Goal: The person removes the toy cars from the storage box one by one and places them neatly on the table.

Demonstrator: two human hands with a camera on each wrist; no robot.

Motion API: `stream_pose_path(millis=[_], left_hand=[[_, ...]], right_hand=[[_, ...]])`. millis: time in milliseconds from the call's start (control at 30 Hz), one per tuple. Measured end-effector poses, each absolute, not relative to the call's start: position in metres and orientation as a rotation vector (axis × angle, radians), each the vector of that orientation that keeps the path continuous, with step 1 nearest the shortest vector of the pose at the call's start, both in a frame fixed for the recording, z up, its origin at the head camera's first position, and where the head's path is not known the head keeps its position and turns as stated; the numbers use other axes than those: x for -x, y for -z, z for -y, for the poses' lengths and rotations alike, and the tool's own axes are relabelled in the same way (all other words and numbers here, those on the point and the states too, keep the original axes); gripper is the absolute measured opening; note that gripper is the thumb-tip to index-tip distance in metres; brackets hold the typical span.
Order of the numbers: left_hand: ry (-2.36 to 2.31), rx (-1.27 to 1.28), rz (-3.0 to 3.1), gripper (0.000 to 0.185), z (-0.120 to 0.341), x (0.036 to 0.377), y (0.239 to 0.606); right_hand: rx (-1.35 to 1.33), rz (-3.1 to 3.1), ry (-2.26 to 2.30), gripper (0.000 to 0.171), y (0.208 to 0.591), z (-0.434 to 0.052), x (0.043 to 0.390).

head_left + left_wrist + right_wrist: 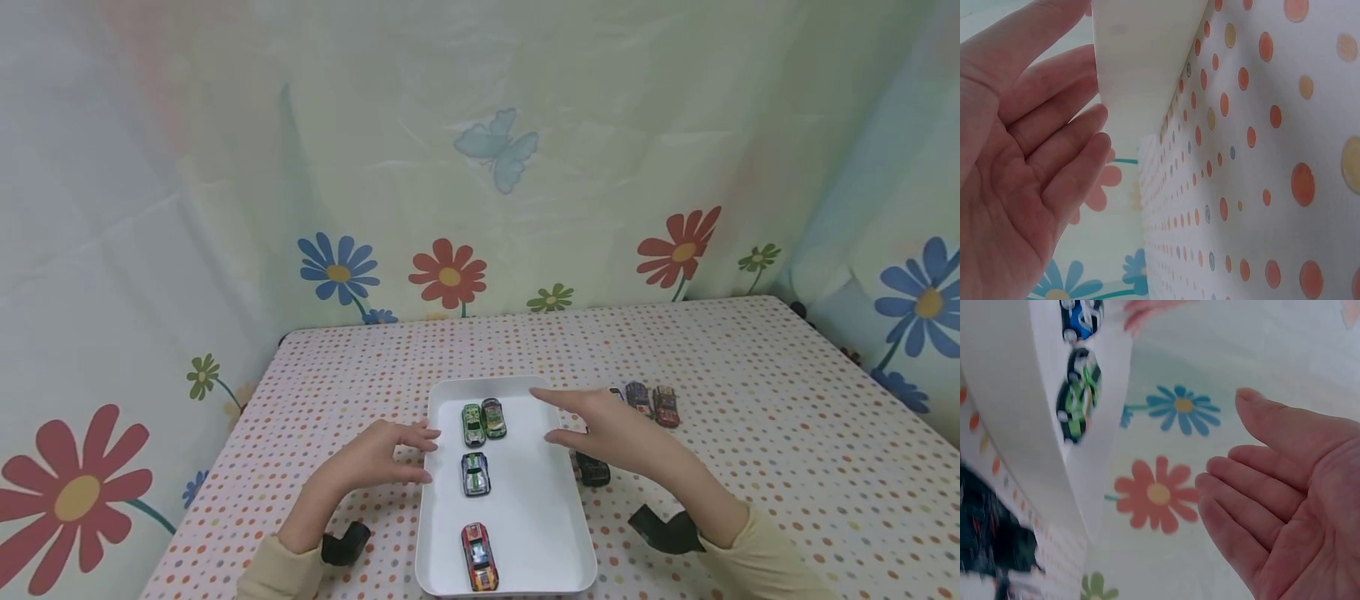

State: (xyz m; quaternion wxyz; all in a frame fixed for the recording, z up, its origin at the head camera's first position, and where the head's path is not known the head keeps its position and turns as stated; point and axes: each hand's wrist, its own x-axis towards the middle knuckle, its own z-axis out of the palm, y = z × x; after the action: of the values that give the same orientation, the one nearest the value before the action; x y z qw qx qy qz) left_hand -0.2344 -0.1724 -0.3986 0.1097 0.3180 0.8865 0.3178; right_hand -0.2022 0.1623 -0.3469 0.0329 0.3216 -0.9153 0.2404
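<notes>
A white tray [525, 533] lies on the dotted tablecloth [750, 467] and holds several toy cars: a green one [472, 425], a dark one [493, 418] beside it, a blue-grey one [476, 473] and a red one [479, 557] at the near end. My left hand [423, 454] hovers open by the tray's left rim, fingers straight, holding nothing. In the left wrist view the left hand [1035, 156] is close to the tray wall [1141, 69]. My right hand [551, 414] is open at the tray's right rim, empty. The right wrist view shows the right hand [1291, 506] with its palm bare.
A black car [594, 471] sits on the cloth just right of the tray, below my right wrist. Three more cars [652, 404] stand in a row farther right. Flowered curtains [450, 275] close off the table's back and sides.
</notes>
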Motion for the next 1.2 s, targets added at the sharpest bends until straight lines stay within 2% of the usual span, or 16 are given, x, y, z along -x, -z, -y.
stream_pose_path(millis=[267,533,1200], left_hand=[[-0.933,-0.922,-2.610,0.039,0.173,0.233,0.398],[-0.927,-0.955,-2.611,0.038,0.174,0.232,0.398],[-0.923,-0.976,-2.618,0.039,0.175,0.234,0.399]], right_hand=[[-1.249,2.896,-0.793,0.053,0.375,-0.118,0.219],[-1.365,2.877,-0.711,0.053,0.394,-0.095,0.226],[-1.268,2.936,-0.446,0.052,0.409,-0.073,0.220]])
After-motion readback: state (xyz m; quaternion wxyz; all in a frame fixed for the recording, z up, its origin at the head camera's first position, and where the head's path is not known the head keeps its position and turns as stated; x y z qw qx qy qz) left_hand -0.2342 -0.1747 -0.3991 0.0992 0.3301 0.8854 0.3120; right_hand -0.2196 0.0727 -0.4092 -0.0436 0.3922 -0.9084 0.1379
